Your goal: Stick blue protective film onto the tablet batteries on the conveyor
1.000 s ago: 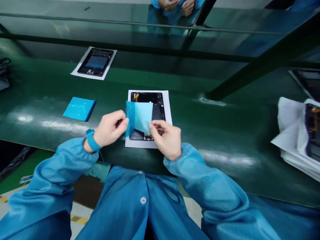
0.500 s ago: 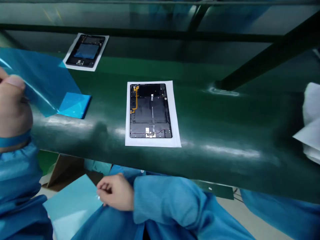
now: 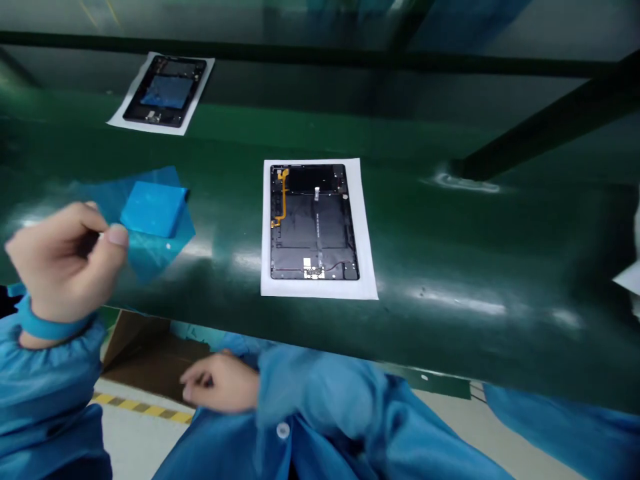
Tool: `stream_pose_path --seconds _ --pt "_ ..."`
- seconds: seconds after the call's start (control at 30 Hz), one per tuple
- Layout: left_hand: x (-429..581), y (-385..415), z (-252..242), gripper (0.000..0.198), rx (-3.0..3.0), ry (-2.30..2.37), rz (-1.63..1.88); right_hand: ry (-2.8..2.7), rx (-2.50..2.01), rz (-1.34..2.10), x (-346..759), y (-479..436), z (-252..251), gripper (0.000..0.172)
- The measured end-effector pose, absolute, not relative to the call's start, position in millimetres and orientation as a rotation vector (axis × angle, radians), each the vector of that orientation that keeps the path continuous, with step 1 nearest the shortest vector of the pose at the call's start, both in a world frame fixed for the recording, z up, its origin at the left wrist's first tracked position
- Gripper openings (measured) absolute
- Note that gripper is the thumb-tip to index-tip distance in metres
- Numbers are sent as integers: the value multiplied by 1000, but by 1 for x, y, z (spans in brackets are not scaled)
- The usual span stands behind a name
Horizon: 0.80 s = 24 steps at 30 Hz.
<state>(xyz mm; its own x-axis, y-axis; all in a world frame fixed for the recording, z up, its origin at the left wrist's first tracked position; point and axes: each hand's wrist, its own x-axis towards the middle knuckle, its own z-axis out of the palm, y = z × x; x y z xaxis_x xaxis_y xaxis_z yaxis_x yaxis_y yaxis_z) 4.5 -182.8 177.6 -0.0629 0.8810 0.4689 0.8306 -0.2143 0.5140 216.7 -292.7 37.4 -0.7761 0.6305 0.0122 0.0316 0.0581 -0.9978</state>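
My left hand (image 3: 65, 260) is closed in a pinch on the corner of a thin translucent blue film (image 3: 163, 252). It holds the film just above the green belt, over a small stack of blue sheets (image 3: 153, 208). An opened tablet back (image 3: 314, 223) with an orange flex cable lies on a white paper sheet (image 3: 320, 288) at the belt's middle, untouched. My right hand (image 3: 220, 383) is down below the belt's front edge, by my blue coat. It is blurred, and I see nothing in it.
A second tablet on white paper (image 3: 163, 90) lies far left on the green belt (image 3: 450, 253). A dark frame bar (image 3: 545, 127) crosses at the upper right. A brown cardboard box (image 3: 145, 353) sits on the floor under the belt edge. Something white (image 3: 631, 277) shows at the right edge.
The film came off the tablet. My left hand carried it left and then down over the blue stack. My right hand dropped below the belt, and the pale sheet seen by it is gone from view.
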Motion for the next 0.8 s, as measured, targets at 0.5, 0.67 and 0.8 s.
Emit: stream_pose_path --seconds 0.5,0.67,0.8 --pt "153 -196 144 17 2214 993 624 -1965 -893 1289 355 -197 116 15" --pt "144 -184 151 28 2455 1332 750 -2007 -946 1173 373 -191 113 23" --pt "130 -167 154 22 2500 1186 447 -2043 -959 1036 384 -185 112 27"
